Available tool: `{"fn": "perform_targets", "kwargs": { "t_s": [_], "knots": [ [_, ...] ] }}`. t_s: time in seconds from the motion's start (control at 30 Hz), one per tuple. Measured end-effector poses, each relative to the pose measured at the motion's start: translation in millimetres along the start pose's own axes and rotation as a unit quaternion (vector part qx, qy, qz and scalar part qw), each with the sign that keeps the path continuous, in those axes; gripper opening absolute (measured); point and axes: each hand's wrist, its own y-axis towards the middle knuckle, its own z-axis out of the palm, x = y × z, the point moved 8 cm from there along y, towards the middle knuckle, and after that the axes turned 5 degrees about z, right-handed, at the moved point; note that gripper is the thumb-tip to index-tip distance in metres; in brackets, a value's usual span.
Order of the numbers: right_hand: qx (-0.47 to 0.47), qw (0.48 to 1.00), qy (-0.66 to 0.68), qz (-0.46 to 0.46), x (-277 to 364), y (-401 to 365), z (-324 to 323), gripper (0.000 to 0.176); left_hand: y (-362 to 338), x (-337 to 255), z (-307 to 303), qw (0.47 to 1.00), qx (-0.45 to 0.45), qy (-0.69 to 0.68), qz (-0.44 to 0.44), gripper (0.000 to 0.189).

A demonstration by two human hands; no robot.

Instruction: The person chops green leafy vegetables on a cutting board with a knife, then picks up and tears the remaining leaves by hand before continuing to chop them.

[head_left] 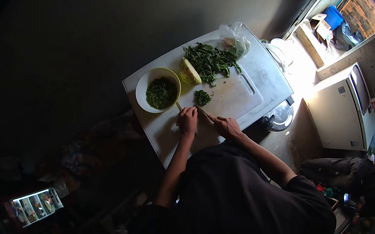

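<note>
My right hand (226,126) is wrapped round the handle of a knife (203,112), its blade pointing up and left over the near left part of the white cutting board (237,104). Close to the blade, my left hand (188,119) has its fingers curled together at the board's left edge; what they hold, if anything, is too small to make out. Just beyond the blade lies a small heap of chopped greens (203,97). A bowl (141,94) of finely chopped greens stands to the left. Uncut leafy greens (211,61) lie at the board's far side.
A pale cut vegetable piece (190,72) sits between bowl and leaves. At the white table's (268,73) far end is a clear plastic bag (236,42). A small fridge (341,108) stands right, near a doorway. A seated person (342,173) is at lower right.
</note>
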Motion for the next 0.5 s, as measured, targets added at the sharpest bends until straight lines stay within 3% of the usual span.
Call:
{"fn": "perform_targets", "kwargs": {
  "t_s": [0.37,0.5],
  "knots": [
    [0.007,1.0,0.003,0.026,10,0,-8,0.059,5,-4,-3,0.999,0.024,0.009,-0.027,0.008],
    [-0.011,1.0,0.012,0.021,12,-2,-10,0.058,5,-5,-6,1.0,-0.002,0.017,0.006,0.007]
  ]
}}
